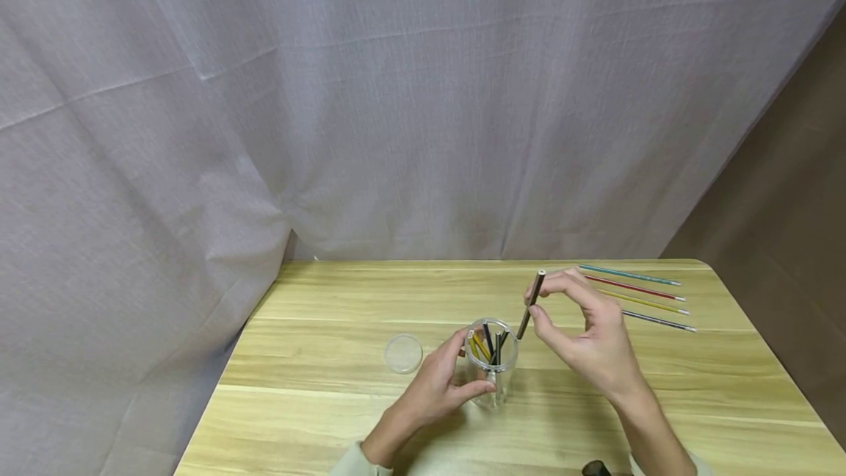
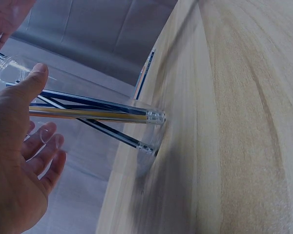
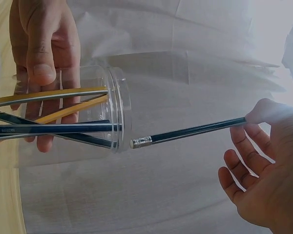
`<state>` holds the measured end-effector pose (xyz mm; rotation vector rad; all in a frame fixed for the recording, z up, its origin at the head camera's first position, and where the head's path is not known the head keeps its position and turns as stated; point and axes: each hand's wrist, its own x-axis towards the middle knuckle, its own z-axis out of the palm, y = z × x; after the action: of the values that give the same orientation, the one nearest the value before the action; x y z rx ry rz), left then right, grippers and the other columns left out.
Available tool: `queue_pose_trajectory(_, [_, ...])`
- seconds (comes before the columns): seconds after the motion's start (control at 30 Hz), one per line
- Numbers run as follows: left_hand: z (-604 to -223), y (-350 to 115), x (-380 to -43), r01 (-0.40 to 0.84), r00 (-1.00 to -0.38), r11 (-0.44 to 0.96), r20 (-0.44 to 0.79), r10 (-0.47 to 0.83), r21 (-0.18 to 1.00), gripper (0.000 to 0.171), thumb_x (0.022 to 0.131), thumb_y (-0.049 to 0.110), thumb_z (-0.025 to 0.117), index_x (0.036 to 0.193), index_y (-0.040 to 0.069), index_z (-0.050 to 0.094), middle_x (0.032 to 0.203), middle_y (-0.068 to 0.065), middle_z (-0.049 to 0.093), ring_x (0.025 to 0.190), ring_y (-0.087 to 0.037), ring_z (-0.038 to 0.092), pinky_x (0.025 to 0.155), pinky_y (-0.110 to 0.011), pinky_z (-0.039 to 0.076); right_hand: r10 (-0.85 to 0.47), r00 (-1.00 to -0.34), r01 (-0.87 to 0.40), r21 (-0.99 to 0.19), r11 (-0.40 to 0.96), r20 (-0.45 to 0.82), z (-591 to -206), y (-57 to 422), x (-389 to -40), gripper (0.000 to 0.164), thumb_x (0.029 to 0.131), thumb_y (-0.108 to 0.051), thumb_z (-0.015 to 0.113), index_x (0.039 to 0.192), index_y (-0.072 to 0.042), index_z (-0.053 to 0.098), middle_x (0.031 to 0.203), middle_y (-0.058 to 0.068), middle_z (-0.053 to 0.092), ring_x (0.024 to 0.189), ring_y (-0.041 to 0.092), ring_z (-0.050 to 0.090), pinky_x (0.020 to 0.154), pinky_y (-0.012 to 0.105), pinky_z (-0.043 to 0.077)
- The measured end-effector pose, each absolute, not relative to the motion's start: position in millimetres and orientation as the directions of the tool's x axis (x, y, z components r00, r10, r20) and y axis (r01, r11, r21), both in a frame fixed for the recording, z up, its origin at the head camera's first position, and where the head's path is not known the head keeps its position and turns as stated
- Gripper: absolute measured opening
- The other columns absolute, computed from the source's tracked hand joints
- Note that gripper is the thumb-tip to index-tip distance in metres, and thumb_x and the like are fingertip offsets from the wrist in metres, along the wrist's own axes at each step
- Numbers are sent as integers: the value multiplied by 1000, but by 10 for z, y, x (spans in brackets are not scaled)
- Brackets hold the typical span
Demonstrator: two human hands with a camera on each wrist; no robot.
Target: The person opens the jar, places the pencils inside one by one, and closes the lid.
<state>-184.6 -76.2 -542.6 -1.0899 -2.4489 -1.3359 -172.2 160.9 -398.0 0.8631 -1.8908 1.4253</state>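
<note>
My left hand (image 1: 432, 386) grips a clear plastic jar (image 1: 505, 382) round its side, thumb in front. Inside the jar several yellow and dark pencils (image 2: 95, 113) lean at different angles, their metal-banded eraser ends at the bottom. To the right of the jar, my right hand (image 1: 598, 340) pinches a dark pencil (image 1: 532, 301) between thumb and fingertips near one end. In the right wrist view, that pencil's white eraser (image 3: 133, 144) points at the jar's rim (image 3: 121, 105), just outside the opening.
A round clear lid (image 1: 403, 354) lies left of the jar on the wooden table (image 1: 317, 358). Behind the right hand, a teal pencil (image 1: 628, 275), a red pencil (image 1: 637, 288), a yellow pencil (image 1: 648, 303) and a dark blue pencil (image 1: 661, 321) lie in a row. A dark object (image 1: 596, 469) shows at the bottom.
</note>
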Motion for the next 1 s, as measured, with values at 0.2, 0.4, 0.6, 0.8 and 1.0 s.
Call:
queue_pose_trajectory(0.2, [-5411,-766,-1848,626,-745,337,412,525,703,90,90,31,87,162,16,36,158,-3,53,140,-17,54,107,-33,52,-161,-588,-806,-558,198,793,-3995,1576,-1741,35,75,20,74,100,-4,75,97,6,74,100,15,64,96,25,50])
queue_pose_trajectory(0.4, [-5423,-763,-1846,649,-732,341,437,522,680,90,90,31,87,162,15,36,158,-4,53,139,-18,56,106,-33,53,-198,-584,-808,-541,233,787,-4083,1532,-1772,36,76,18,75,100,-8,75,97,2,74,98,13,64,94,20,52])
queue_pose_trajectory(0.6, [-5433,-762,-1849,666,-722,342,458,518,662,89,89,30,88,161,14,37,156,-4,55,137,-19,58,106,-33,54,-248,-606,-786,-522,332,756,-4232,1497,-1810,32,76,12,77,99,-11,75,95,-4,74,95,15,64,94,18,50])
queue_pose_trajectory(0.8, [-5431,-764,-1841,655,-729,340,445,520,675,88,90,30,87,161,15,37,155,-4,56,136,-18,58,106,-34,54,-287,-602,-784,-484,390,745,-4382,1469,-1838,35,75,11,79,100,-13,75,98,-7,75,93,16,64,93,18,48])
queue_pose_trajectory(1.0, [-5416,-762,-1843,630,-741,328,418,526,704,89,90,31,86,162,19,35,158,-1,53,140,-18,55,108,-35,52,-319,-604,-780,-459,425,731,-4500,1445,-1848,34,75,8,80,99,-14,75,97,-8,75,91,16,64,93,17,47])
